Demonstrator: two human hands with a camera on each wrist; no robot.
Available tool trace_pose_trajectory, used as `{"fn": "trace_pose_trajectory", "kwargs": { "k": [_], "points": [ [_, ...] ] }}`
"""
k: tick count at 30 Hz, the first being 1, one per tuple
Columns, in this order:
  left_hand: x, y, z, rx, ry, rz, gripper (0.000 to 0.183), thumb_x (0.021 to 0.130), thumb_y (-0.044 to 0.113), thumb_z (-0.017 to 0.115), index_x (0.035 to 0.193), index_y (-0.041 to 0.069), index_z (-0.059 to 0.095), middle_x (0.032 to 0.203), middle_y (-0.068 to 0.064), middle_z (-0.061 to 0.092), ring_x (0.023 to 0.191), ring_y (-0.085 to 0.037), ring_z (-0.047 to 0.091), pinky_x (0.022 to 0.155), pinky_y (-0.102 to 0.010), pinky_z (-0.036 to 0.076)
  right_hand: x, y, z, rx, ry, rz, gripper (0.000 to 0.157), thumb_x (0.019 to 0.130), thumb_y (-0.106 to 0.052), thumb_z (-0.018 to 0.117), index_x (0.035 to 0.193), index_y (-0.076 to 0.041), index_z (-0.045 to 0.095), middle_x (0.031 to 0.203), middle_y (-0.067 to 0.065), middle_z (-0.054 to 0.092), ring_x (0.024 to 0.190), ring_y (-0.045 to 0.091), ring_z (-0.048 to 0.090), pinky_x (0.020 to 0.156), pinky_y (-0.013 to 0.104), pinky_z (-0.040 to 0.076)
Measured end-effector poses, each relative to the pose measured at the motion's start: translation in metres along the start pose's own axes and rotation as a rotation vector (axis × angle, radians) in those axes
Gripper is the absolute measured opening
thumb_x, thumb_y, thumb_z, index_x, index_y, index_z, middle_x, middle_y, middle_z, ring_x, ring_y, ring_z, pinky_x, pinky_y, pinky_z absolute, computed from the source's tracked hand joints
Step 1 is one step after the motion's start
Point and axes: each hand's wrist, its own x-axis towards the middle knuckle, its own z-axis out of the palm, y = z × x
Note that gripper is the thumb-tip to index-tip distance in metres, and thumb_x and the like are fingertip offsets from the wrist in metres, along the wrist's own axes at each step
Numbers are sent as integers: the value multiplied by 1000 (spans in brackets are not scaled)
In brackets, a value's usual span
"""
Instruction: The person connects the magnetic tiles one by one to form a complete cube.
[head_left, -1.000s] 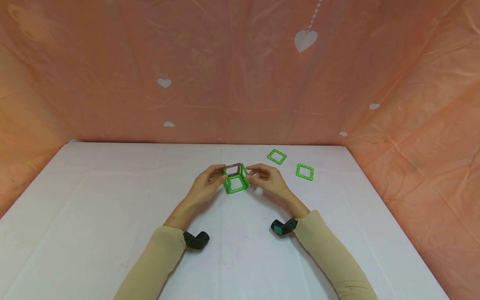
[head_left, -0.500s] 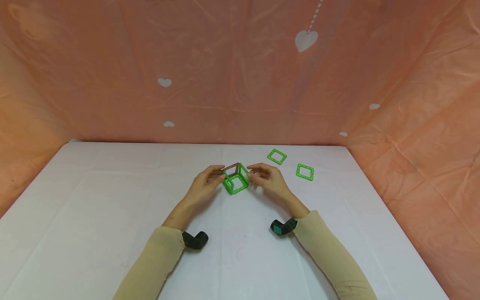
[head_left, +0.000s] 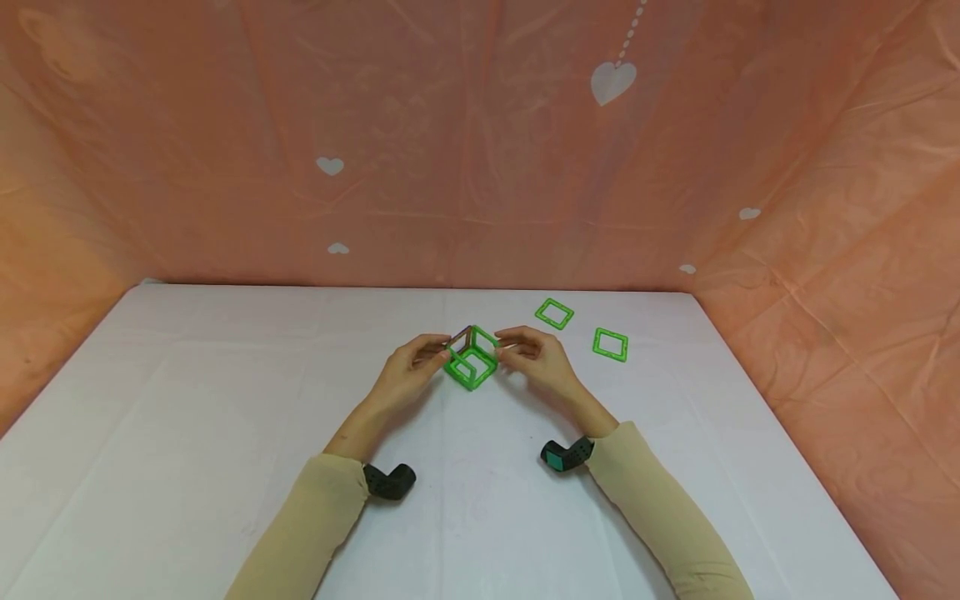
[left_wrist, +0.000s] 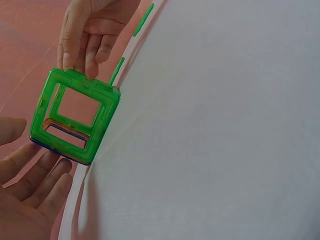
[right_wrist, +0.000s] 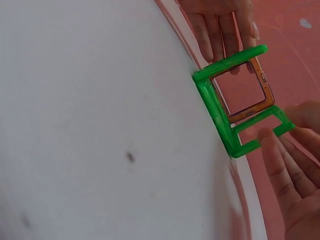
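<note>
An open-topped box of square magnetic tiles [head_left: 472,385] stands on the table, mostly translucent green, with a brown-orange tile [right_wrist: 268,90] as one wall. In the head view that brown wall is at the back left, and one corner of the base points toward me. My left hand [head_left: 401,375] holds the left corner between thumb and fingers. On the opposite side, my right hand [head_left: 549,365] pinches a green wall [right_wrist: 287,124], one fingertip inside the frame in the right wrist view. The left wrist view shows a green face [left_wrist: 39,110] of the box between both hands.
Two loose green square tiles lie flat beyond the right hand, a farther one [head_left: 547,322] and a nearer one [head_left: 609,357]. A white cloth covers the table [head_left: 225,417]. Behind it hangs an orange-pink curtain [head_left: 465,167] with white hearts.
The tile box has turned counterclockwise between my hands; its brown wall has gone from the back to the back left. Both hands stay nearly in place.
</note>
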Motion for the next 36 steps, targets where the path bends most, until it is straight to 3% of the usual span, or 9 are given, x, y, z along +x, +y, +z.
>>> {"fn": "trace_pose_trajectory", "kwargs": {
  "k": [10,14,17,22,28,36],
  "points": [
    [0,1,0,25,9,-5,34,97,12,56,127,-3,56,120,-25,61,112,-37,60,99,-46,46,1,0,0,-4,-6,10,34,88,-1,65,121,6,60,109,28,66,92,41,66,75,35,57],
    [0,0,0,35,10,-12,34,98,14,55,128,-2,56,119,-24,61,112,-37,59,98,-46,46,0,0,0,0,-16,-1,34,88,1,64,122,7,59,114,29,64,92,21,69,75,27,56],
    [0,1,0,44,11,-21,34,98,13,56,128,-2,56,118,-24,61,111,-36,60,98,-46,47,0,-1,0,4,-28,-8,36,88,3,64,123,9,57,116,31,62,94,16,69,76,25,56],
    [0,2,1,64,21,-38,34,97,13,56,129,0,56,116,-24,62,109,-36,61,95,-46,48,0,-1,0,10,-54,-33,41,86,5,66,126,9,55,121,31,59,103,32,65,84,25,54],
    [2,1,1,81,27,-30,35,97,12,56,129,-2,55,112,-25,63,105,-36,63,90,-44,51,0,1,0,10,-63,-30,44,85,4,67,128,7,54,123,29,59,103,30,65,87,25,53],
    [2,2,3,52,12,-74,39,97,16,57,132,1,54,108,-21,63,100,-32,65,83,-33,52,0,0,1,11,-55,4,47,86,2,68,130,6,54,119,28,62,108,37,62,88,24,52]
  ]
}}
